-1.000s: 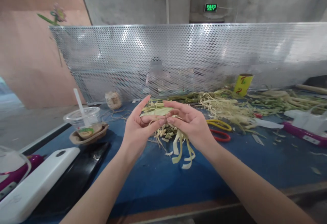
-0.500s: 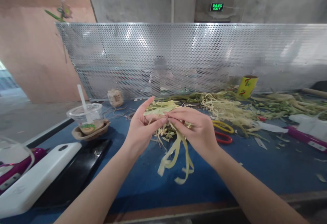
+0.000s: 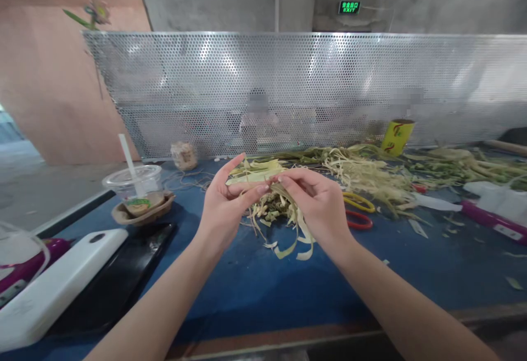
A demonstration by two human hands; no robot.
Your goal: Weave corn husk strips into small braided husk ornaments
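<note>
My left hand (image 3: 224,207) and my right hand (image 3: 317,204) meet above the blue table (image 3: 255,284), fingertips pinched together on a bundle of pale yellow-green leaf strips (image 3: 284,207). The strips' loose ends hang and curl below my right palm, close to the table top. The thumb and fingers of both hands are closed on the upper end of the strips. A small heap of cut strips lies on the table right behind the hands.
A plastic cup with a straw (image 3: 135,188) stands in a paper tray at left. A white device (image 3: 53,287) and a black tray lie near left. Yellow and red scissors (image 3: 360,210), a pile of leaf strips (image 3: 370,174), a yellow cup (image 3: 395,137) and a perforated metal screen (image 3: 288,86) lie beyond.
The hanging strip ends have drawn up and sit shorter under my right hand. Both hands stay pinched together at nearly the same spot.
</note>
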